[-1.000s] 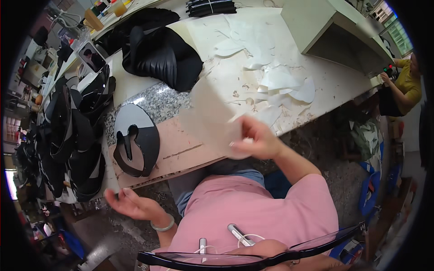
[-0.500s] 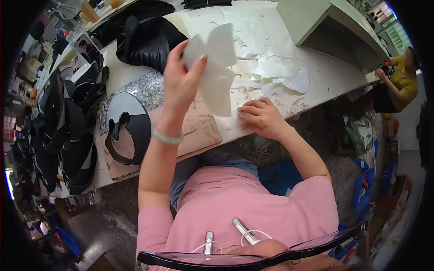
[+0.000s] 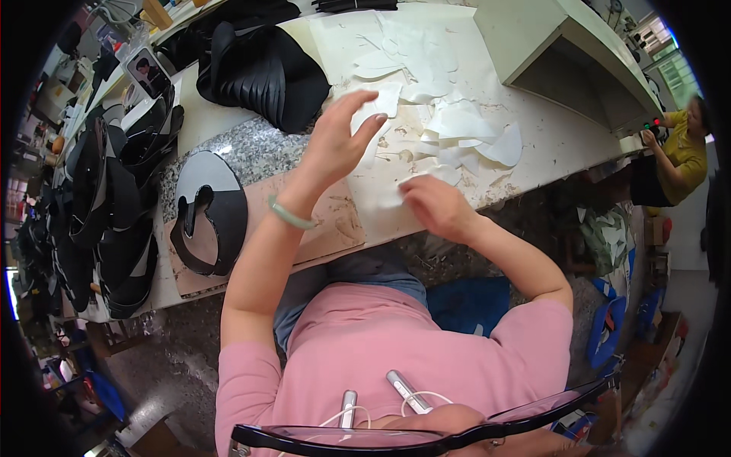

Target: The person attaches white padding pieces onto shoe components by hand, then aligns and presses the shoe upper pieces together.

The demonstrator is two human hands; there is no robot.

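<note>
My left hand (image 3: 339, 141) is open over the table, thumb and fingers apart with a gap between them. Just beyond its fingertips lies a white cut sheet piece (image 3: 388, 99), partly hidden by the hand. My right hand (image 3: 442, 209) is near the table's front edge, fingers bent and smeared by motion. At its fingertips is another thin white piece (image 3: 445, 174); whether the fingers grip it cannot be made out. Farther right lies a loose pile of white cut pieces (image 3: 461, 122).
Left of my hands, a black-and-grey curved piece (image 3: 217, 221) rests on a brown board (image 3: 320, 228) beside a speckled stone slab (image 3: 255, 145). Black pleated material (image 3: 266, 76) lies behind. A box-like cabinet (image 3: 563, 53) stands back right. Black pieces (image 3: 114, 206) crowd the left; a co-worker (image 3: 681, 152) is far right.
The white sheet piece my left hand held raised is now down by the table, and that hand has opened. My right hand has lifted its fingers slightly and curled them.
</note>
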